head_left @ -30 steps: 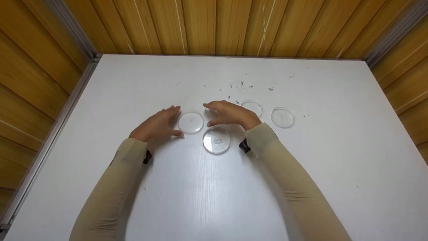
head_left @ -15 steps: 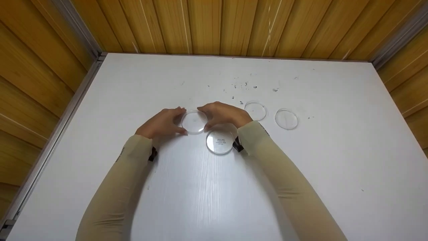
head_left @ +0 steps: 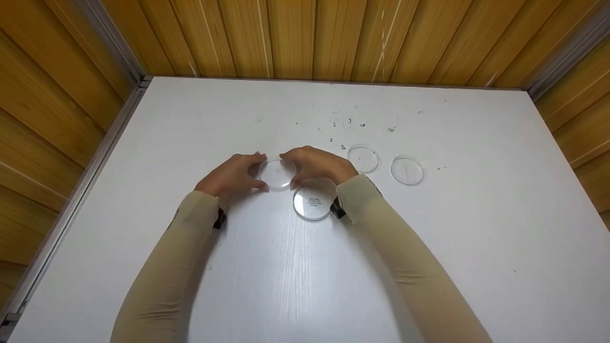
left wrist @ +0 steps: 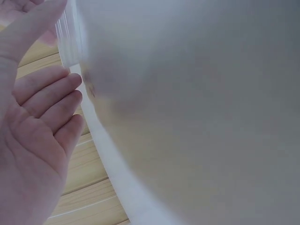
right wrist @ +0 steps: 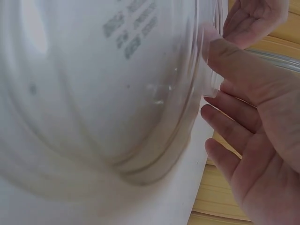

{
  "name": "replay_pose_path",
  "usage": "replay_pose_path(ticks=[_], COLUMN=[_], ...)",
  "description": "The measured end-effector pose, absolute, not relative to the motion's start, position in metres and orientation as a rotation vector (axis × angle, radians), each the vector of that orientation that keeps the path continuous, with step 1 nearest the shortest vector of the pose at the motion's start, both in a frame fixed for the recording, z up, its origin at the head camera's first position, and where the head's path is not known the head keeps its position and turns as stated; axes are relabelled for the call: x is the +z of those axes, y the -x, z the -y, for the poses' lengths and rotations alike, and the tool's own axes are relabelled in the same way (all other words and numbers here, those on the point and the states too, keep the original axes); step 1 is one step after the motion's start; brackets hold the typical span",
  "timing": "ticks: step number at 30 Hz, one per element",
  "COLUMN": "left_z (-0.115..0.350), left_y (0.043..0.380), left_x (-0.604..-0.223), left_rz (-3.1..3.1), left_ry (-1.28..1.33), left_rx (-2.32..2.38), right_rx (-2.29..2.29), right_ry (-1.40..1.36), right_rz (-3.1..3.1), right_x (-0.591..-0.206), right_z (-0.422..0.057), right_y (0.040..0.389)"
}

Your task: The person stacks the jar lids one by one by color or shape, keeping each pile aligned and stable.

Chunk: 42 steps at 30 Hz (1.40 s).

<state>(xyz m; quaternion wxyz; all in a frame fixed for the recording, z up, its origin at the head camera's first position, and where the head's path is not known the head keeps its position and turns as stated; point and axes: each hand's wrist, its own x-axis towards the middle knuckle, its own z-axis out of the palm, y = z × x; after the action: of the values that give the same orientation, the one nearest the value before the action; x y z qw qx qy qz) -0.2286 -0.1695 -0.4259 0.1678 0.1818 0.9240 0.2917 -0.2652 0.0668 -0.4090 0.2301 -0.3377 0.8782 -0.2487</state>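
Observation:
In the head view a clear round petri dish sits between my two hands near the table's middle. My left hand grips its left side, thumb at the near edge and fingers at the far edge. From the right, my right hand holds the rim the same way. The left wrist view has the dish's ridged side by the left thumb. A second clear dish with dark print lies just nearer, partly under my right wrist; it fills much of the right wrist view, blurred.
Two shallow clear dish pieces, one beside my right wrist and another farther right, lie on the white table. Small dark marks dot the tabletop behind. Wood-panelled walls stand at the back and sides.
My right hand has moved left, from beside the dish to gripping its right edge. The left hand has closed in on the left edge. Little differs over the last half second.

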Motion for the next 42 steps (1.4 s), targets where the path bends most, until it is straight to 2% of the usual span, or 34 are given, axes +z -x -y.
replay_pose_path(ticks=[7,13,42], left_z=[0.167,0.167,0.148], left_y=[0.229,0.229,0.224], left_x=[-0.422,-0.418,-0.408], left_rz=[-2.625,-2.581,-2.511], left_ry=[-0.542,-0.518,-0.657], left_rx=[0.869,0.926,1.052], right_rx=[-0.866,-0.735,-0.677], right_ry=[0.965,0.867,0.963], right_rz=[-2.348,-2.436,-2.49], right_x=[-0.406,-0.397,-0.386], right_z=[-0.076,-0.08,-0.11], right_y=[0.264,0.26,0.245])
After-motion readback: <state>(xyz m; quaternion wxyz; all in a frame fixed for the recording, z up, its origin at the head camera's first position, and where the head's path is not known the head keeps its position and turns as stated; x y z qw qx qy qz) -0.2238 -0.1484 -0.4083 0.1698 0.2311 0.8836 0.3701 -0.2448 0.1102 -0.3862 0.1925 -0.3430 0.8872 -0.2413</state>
